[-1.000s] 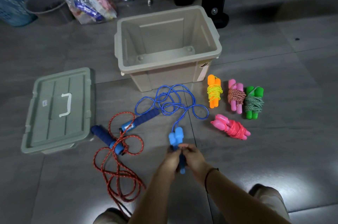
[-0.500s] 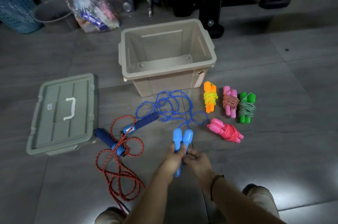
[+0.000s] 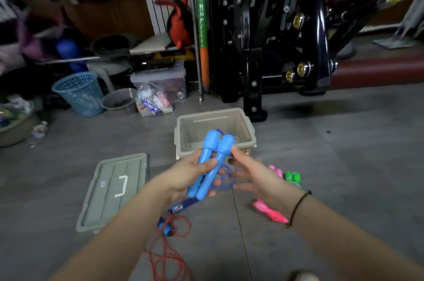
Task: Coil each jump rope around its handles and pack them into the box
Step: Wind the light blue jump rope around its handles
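Handles, blue, side by side: left hand fingers clamped round both. Right hand fingers apart, one fingertip touching a handle. Box behind, lid off.

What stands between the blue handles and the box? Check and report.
Nothing visible does. The left hand grips the blue handles on the near side of the box, which stands open with nothing seen inside. Its lid lies on the floor to the left. The blue rope hangs loose below the handles, not yet coiled.
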Demonstrator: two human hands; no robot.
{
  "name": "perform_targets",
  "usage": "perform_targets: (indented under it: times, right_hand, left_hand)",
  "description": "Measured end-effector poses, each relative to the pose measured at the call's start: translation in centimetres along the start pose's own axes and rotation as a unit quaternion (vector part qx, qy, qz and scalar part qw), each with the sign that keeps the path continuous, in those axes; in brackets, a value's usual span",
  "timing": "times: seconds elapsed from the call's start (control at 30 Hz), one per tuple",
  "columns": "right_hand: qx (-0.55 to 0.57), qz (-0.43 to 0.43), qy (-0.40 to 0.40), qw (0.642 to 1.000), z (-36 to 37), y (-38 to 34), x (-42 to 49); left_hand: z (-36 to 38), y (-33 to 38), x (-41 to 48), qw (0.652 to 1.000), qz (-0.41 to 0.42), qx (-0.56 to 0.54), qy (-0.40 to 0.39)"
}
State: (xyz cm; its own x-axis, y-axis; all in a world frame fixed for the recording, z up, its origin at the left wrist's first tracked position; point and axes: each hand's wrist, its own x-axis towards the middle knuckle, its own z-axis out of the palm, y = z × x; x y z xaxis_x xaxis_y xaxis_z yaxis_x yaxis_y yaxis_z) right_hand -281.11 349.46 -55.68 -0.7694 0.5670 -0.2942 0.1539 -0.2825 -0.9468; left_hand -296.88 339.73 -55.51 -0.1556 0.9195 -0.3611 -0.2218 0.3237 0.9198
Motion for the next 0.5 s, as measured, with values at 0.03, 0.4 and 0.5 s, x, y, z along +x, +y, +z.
perform_targets:
  times: [0.03,0.4,0.5]
  right_hand:
    - [0.008,-0.029,-0.024,0.999,0.4,-1.8,-1.0]
    - [0.172,-0.062,-0.072,0.981,5.8,-8.4,-4.7]
    - [0.201,-0.046,-0.046,0.977,6.4,-8.3,-4.4]
  left_hand:
    - [0.3,1.7,-1.6,1.000,0.025,0.004,-0.004]
    - [3.8,7.0,-9.7,0.995,0.040,0.076,-0.041]
    - [3.7,7.0,-10.0,0.996,0.034,0.085,-0.022]
